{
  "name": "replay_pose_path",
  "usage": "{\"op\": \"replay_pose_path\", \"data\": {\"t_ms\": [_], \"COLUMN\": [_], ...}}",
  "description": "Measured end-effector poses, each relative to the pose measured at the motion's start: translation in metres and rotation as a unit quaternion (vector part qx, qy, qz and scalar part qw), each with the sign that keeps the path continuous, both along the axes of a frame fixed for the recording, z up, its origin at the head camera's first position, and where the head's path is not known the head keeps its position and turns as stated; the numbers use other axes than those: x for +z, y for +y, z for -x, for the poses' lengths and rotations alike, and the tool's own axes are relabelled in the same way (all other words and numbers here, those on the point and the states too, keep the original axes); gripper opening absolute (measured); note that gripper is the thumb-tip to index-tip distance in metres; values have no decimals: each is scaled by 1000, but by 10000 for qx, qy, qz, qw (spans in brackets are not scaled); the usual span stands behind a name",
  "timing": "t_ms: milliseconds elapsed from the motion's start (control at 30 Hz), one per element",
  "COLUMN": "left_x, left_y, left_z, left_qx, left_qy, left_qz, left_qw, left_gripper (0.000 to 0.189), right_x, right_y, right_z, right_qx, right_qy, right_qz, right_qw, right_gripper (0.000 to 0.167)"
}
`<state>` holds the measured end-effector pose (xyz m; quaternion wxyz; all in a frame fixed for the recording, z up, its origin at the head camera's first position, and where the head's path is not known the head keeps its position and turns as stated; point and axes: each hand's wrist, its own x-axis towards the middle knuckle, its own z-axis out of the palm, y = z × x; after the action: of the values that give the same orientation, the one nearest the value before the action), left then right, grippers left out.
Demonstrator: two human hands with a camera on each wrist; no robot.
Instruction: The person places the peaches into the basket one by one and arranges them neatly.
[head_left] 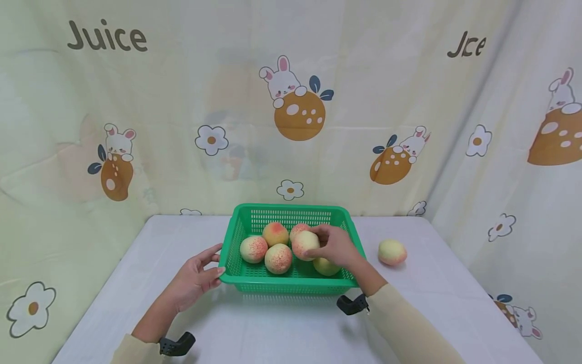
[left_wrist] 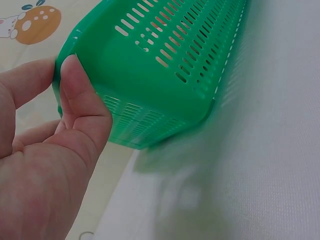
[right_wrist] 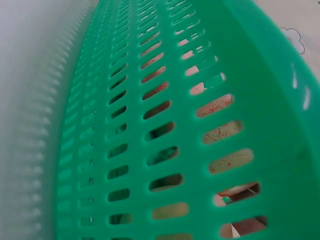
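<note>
A green plastic basket (head_left: 295, 285) with slotted sides stands on the table and holds several peaches. My left hand (head_left: 195, 278) pinches its left rim near the front corner; the left wrist view has the thumb (left_wrist: 80, 95) pressed against the rim. Inside the basket, my right hand (head_left: 336, 246) holds a pale, red-speckled peach (head_left: 304, 245) between thumb and fingers. Around it lie a speckled peach (head_left: 278, 258), an orange-red peach (head_left: 275, 234), a pinkish peach (head_left: 253, 249) and a yellow-green peach (head_left: 326, 267) partly under the right hand. Slotted basket wall (right_wrist: 195, 130) fills the right wrist view.
Right of the basket, one yellow peach with a pink end (head_left: 392, 252) lies on the white tablecloth (head_left: 273, 328). A printed curtain (head_left: 182, 91) hangs behind the table and along its sides.
</note>
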<state>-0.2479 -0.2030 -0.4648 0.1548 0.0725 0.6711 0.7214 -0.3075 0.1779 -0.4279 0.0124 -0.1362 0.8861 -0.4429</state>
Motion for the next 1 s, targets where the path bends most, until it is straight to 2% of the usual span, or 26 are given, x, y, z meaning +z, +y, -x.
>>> {"op": "replay_pose_path", "data": {"t_ms": [267, 600, 800, 1000], "left_x": [1, 1, 1, 1], "left_y": [1, 2, 1, 2], "left_z": [-1, -1, -1, 0], "left_qx": [0, 11, 10, -2], "left_qy": [66, 36, 59, 45], "left_qz": [76, 49, 78, 59], "left_qw": [9999, 10000, 10000, 10000], "left_gripper": [76, 76, 75, 75], "right_x": [-4, -3, 4, 10], "right_y": [-4, 8, 18, 29], "right_z": [4, -1, -5, -12], "right_qx": [4, -17, 42, 59], "right_qy": [-73, -215, -326, -51], "right_qz": [-246, 211, 404, 504], "right_qw": [9997, 9995, 9986, 9987], "right_gripper": [70, 65, 70, 67]}}
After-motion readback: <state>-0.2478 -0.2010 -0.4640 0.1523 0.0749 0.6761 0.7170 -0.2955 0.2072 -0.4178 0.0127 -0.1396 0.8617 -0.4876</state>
